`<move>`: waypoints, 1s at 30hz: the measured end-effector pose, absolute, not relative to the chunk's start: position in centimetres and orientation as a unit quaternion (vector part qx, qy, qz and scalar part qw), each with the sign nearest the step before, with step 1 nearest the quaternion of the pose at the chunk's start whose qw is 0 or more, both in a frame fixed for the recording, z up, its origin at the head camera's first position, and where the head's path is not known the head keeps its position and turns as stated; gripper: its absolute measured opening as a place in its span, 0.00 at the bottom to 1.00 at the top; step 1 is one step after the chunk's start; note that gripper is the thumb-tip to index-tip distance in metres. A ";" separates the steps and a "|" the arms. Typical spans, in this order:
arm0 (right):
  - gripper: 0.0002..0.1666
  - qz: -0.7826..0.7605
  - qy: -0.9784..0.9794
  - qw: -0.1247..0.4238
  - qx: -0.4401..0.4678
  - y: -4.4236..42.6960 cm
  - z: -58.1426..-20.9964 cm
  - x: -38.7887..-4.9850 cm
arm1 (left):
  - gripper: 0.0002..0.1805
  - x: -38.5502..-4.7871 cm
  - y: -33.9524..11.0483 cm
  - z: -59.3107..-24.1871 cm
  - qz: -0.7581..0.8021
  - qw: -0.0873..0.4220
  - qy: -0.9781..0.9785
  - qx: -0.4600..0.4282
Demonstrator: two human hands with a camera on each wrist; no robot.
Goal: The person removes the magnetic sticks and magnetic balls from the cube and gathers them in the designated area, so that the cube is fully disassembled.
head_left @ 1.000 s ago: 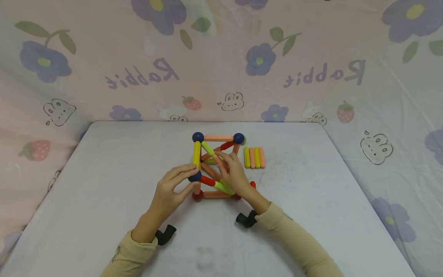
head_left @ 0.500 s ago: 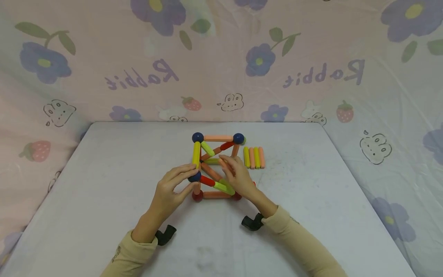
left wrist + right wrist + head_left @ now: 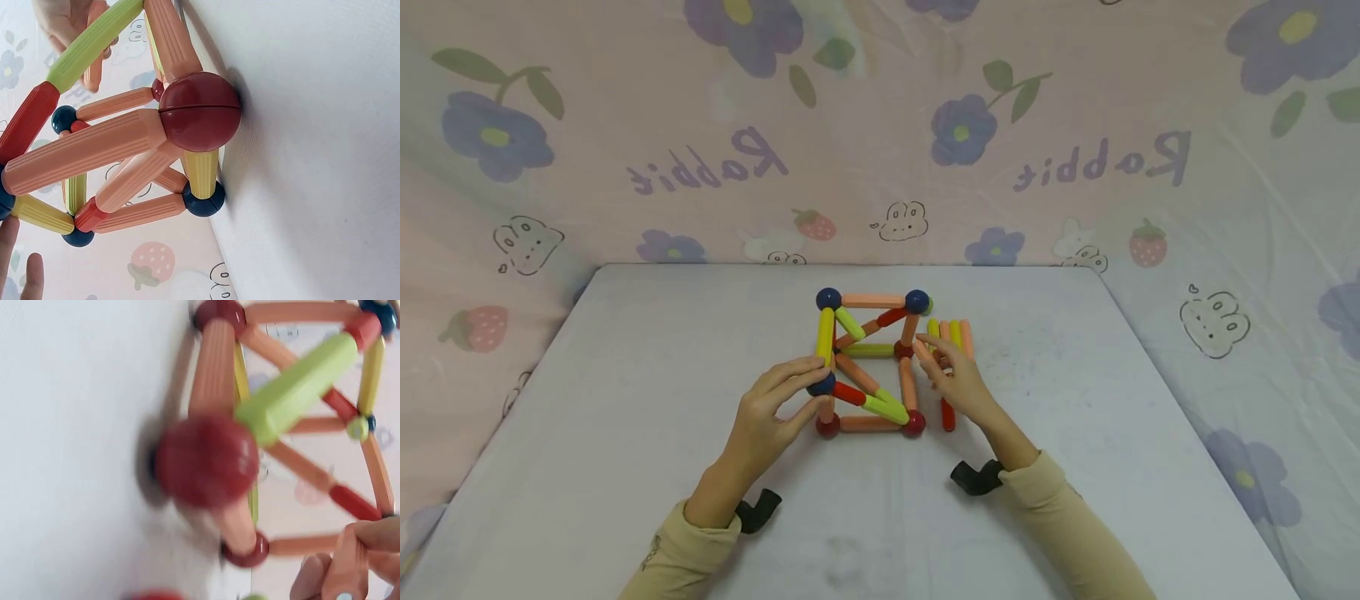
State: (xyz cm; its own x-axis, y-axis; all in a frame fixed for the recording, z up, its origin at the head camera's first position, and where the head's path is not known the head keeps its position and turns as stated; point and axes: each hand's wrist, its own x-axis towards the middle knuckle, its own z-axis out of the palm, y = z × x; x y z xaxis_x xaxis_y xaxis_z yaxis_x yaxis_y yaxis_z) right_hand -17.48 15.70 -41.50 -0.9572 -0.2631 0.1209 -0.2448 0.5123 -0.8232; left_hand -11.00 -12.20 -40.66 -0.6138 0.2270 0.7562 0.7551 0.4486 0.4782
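Observation:
A frame of coloured sticks and balls stands on the table, with blue balls on top and red balls at the bottom. My left hand holds its near-left blue ball between fingers and thumb, fingertips also at the yellow stick. Just right of the frame, my right hand pinches an orange stick, also visible in the right wrist view as a stick in the fingers. From the far-left blue ball, a short lime stick slants inward with its lower end free.
Yellow and orange sticks lie in a row right of the frame, partly behind my right hand. A red stick lies nearer, below that hand. A small green piece shows behind the far-right blue ball. Patterned cloth hangs behind the table.
My right hand has pulled the orange stick away from the lime stick's end and carried it right, out of the frame. My left hand has stayed on the blue ball.

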 end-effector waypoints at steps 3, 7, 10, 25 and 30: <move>0.25 -0.464 0.878 0.005 -0.115 17.1 -41.6 -18.0 | 0.27 -11.0 -12.2 -40.7 -0.423 0.310 -0.793 -0.310; 0.25 -0.448 0.890 0.005 -0.082 18.7 -41.6 -18.6 | 0.27 -10.9 -12.3 -40.8 -0.426 0.302 -0.797 -0.304; 0.26 -0.435 0.898 0.015 -0.062 19.7 -41.6 -19.0 | 0.26 -10.8 -12.3 -40.8 -0.431 0.297 -0.797 -0.301; 0.29 -0.450 0.892 0.050 0.005 23.8 -43.4 -23.3 | 0.25 -10.7 -12.3 -40.6 -0.435 0.293 -0.799 -0.296; 0.29 -0.414 0.905 0.075 0.054 23.2 -42.7 -24.0 | 0.25 -10.7 -12.2 -40.5 -0.435 0.288 -0.801 -0.293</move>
